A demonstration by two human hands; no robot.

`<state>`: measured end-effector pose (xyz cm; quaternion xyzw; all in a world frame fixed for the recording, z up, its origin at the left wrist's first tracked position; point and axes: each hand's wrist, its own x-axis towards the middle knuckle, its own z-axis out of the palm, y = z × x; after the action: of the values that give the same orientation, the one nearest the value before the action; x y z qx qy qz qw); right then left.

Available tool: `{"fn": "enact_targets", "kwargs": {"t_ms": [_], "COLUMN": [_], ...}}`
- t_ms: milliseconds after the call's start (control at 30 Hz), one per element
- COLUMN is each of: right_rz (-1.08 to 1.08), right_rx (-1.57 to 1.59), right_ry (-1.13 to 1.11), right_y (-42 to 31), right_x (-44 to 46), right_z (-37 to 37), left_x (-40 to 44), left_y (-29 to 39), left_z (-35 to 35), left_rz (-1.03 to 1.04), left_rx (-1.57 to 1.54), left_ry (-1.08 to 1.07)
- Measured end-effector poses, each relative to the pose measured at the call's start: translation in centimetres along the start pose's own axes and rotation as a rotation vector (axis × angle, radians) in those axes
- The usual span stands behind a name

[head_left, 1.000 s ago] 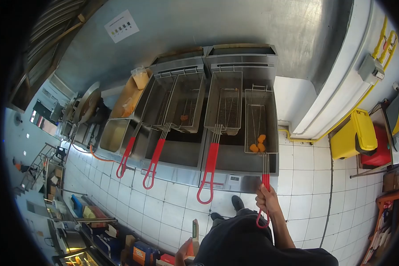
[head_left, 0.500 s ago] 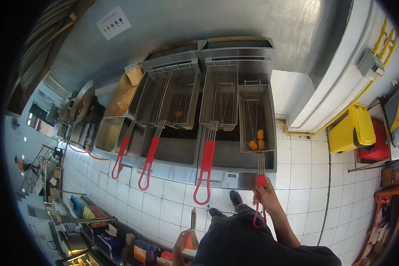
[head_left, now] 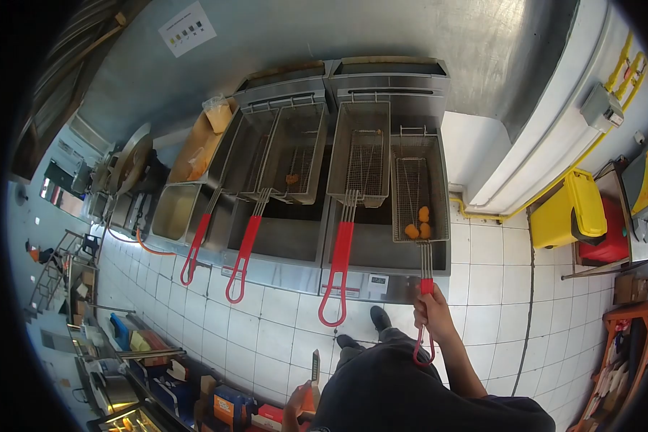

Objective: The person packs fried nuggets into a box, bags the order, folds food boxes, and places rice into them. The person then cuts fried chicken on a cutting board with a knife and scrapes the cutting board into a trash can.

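Observation:
My right hand (head_left: 430, 314) is closed around the red handle of the rightmost fryer basket (head_left: 420, 155). A few orange-brown fried pieces (head_left: 418, 225) lie in the front of that wire basket, which sits over the fryer. Low in the view, beside my dark clothing, my left hand (head_left: 295, 405) is closed on a narrow item (head_left: 315, 369) with an orange lower part and a dark, patterned upper strip; its exact kind does not show. Left of the held basket is another wire basket (head_left: 361, 151) with a long red handle.
Two more baskets, one holding a small brown piece (head_left: 291, 178), hang on the fryer (head_left: 277, 234). A steel pan (head_left: 174, 210) stands at its left. On the right are a yellow bin (head_left: 569, 209) and a wooden rack (head_left: 637, 317). Boxes (head_left: 234, 407) are at lower left.
The view has shifted slightly. My right hand has closed more fully around the basket handle. In my left hand the narrow item has turned and now shows less of its orange part.

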<state>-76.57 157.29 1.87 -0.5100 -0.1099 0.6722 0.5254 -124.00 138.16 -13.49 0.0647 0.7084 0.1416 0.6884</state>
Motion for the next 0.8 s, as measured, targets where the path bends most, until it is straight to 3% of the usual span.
{"fn": "enact_targets", "kwargs": {"t_ms": [233, 333, 800], "right_rz": [-0.011, -0.003, -0.032], "right_rx": [-0.007, -0.004, -0.021], "right_ry": [-0.012, -0.028, 0.036], "right_y": [0.0, 0.1, -2.0], "right_x": [0.1, 0.2, 0.3], "right_z": [-0.1, -0.3, 0.8], "left_x": [0.3, 1.7, -0.3], "left_y": [1.3, 0.6, 0.4], "left_z": [0.1, -0.9, 0.8], "left_rz": [0.145, 0.117, 0.037], "left_rx": [0.063, 0.051, 0.125], "left_ry": [-0.042, -0.122, -0.051]}}
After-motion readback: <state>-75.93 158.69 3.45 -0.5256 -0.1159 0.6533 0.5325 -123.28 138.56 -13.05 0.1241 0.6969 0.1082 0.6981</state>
